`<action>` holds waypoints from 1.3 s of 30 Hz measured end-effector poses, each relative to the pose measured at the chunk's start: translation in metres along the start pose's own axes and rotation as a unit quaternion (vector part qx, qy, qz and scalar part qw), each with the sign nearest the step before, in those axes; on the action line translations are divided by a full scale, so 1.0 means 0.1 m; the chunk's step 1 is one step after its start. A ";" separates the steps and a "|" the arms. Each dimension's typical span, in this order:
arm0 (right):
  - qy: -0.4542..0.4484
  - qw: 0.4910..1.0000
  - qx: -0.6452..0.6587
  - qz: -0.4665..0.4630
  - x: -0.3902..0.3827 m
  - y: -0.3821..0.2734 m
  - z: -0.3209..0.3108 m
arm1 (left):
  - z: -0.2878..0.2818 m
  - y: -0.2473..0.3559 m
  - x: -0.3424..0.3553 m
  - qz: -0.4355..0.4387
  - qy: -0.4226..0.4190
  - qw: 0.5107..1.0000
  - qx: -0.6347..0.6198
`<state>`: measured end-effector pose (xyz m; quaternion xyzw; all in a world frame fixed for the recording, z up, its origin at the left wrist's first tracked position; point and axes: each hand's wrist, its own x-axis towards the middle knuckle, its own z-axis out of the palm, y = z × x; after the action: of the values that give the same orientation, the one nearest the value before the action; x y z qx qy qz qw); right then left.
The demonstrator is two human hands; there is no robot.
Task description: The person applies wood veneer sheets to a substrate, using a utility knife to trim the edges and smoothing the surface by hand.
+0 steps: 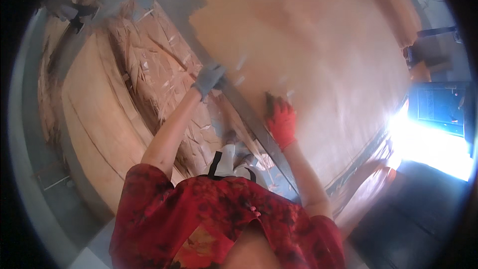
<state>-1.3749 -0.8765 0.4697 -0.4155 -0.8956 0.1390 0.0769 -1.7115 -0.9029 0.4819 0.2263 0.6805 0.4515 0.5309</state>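
Observation:
A broad tan wood veneer sheet [318, 60] spreads over a work surface with a grey edge [249, 114]. My left hand [208, 80], in a grey glove, rests at that edge beside the sheet. Its fingers are blurred, and I cannot make out their grip. Farther right and nearer me, my right hand [283, 124] wears a red glove and lies over the sheet with its fingers curled. A small dark object [270, 103] shows at its fingertips, too blurred to name. Small pale strips [241, 63] lie on the veneer near both hands.
Torn veneer scraps [159, 65] form a heap to the left, beside curved stacked tan sheets [97, 119]. Another person [74, 2] is at the far left. A teal machine or cabinet [440, 107] stands at the right by a bright glare. Scraps lie near my feet [229, 152].

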 end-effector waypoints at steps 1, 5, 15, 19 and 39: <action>0.009 1.000 -0.017 0.004 0.01 -0.03 0.08 | -0.07 0.04 -0.11 -0.018 0.008 1.000 -0.010; 0.000 0.998 0.023 0.053 0.13 -0.23 0.21 | -1.04 -0.14 -0.51 -0.027 0.036 0.997 -0.068; 0.214 0.954 0.156 0.142 1.33 0.37 -0.44 | -2.38 0.10 0.43 0.176 0.194 0.950 0.172; 0.197 0.959 -0.008 0.203 2.17 0.79 -0.44 | -2.23 1.00 2.05 0.332 0.213 0.832 0.391; 0.182 0.845 0.162 0.476 2.36 1.35 -0.41 | -1.68 2.40 4.78 0.432 -0.035 0.554 0.711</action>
<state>-1.4187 -0.6053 0.4717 -0.7904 -0.5224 0.2233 0.2290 -2.0679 -0.4715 0.4444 0.8122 0.5820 -0.0123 -0.0379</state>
